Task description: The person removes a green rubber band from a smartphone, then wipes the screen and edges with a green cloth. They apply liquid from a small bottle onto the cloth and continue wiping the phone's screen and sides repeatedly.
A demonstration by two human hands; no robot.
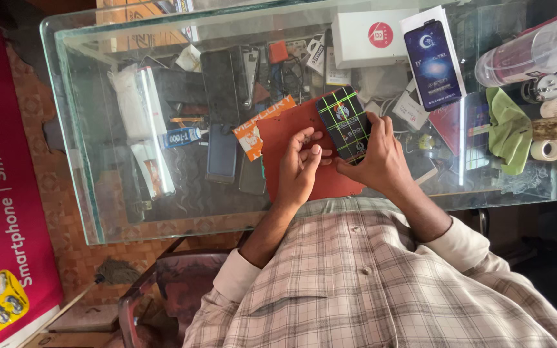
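Your right hand point(381, 158) gripped the phone point(345, 124) over the red mat point(285, 138) on the glass table point(130, 212); your left hand point(299, 169) hovered beside it, fingers loosely curled, holding nothing.

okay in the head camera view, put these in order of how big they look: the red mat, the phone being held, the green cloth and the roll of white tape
1. red mat, partly hidden by the hands
2. and 3. green cloth and phone look about alike, so I won't rank them; the right hand covers part of the phone
4. roll of white tape, clearly smallest
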